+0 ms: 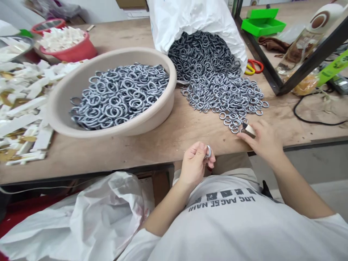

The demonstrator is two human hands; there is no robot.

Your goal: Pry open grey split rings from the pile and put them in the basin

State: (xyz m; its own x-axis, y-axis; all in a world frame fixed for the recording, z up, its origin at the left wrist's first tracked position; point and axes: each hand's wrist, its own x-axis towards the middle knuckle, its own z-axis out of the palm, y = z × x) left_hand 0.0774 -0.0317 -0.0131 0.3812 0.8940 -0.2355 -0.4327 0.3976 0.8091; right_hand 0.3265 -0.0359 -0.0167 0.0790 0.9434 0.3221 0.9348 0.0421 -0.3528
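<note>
My left hand point(194, 163) is closed on a grey ring point(208, 151), pinched between thumb and fingers just off the table's front edge. My right hand point(262, 139) grips a small tool point(249, 130) with a pale body and dark tip, which points at several loose rings at the front of a pile. That pile of grey rings point(225, 92) spills onto the table from a white sack point(195, 18) lying on its side. Left of it, a large beige basin point(108, 134) holds many more grey rings point(122, 94).
White and gold pieces point(27, 108) cover the table's left side, below a red bowl point(73, 52) of white pieces. Scissors point(254, 67), a black metal frame point(261, 59), a green box point(263, 25), a bottle point(301, 45) and a black cable point(312, 121) are at right.
</note>
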